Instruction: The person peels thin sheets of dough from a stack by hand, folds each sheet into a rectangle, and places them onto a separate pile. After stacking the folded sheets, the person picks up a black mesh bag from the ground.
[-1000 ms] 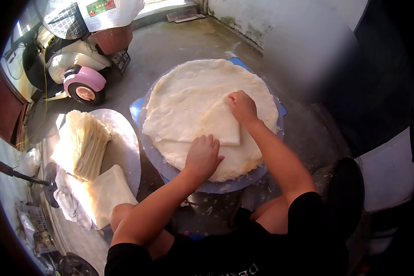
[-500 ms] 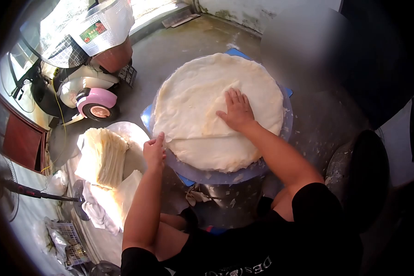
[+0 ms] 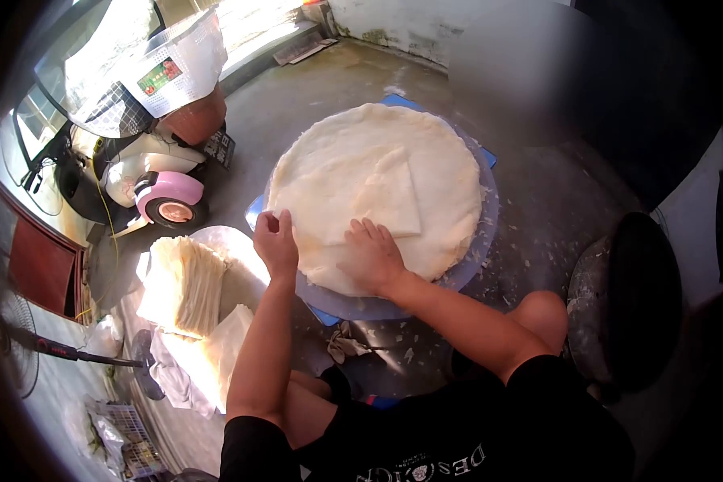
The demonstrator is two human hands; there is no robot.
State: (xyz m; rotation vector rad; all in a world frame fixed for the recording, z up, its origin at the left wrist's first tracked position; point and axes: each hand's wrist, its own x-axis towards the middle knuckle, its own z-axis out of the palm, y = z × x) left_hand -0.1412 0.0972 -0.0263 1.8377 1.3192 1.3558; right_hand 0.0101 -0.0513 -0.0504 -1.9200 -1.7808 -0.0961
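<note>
A wide round stack of thin, pale dough-like sheets (image 3: 329,165) lies on a round, bluish board (image 3: 484,233). On top is a folded sheet (image 3: 390,197) with straight edges and a corner towards the lower right. My right hand (image 3: 373,259) lies on the near part of the stack, fingers stretched out and slightly blurred. At the stack's left edge, my left hand (image 3: 276,247) is closed, thumb and forefinger curled together in a pinch. Whatever sits between those fingertips is too small to make out.
To the left, a pile of folded pale sheets (image 3: 183,285) rests on a round surface (image 3: 245,257). Beyond it stand a scooter with a pink fender (image 3: 173,187) and a white basket (image 3: 173,76). A fan (image 3: 80,352) is at lower left, a dark round pan-like object (image 3: 639,301) at right.
My right hand has slid from the stack's middle towards its near edge. The folded sheet's straight edges now show on top. My left hand has risen slightly along the left edge.
</note>
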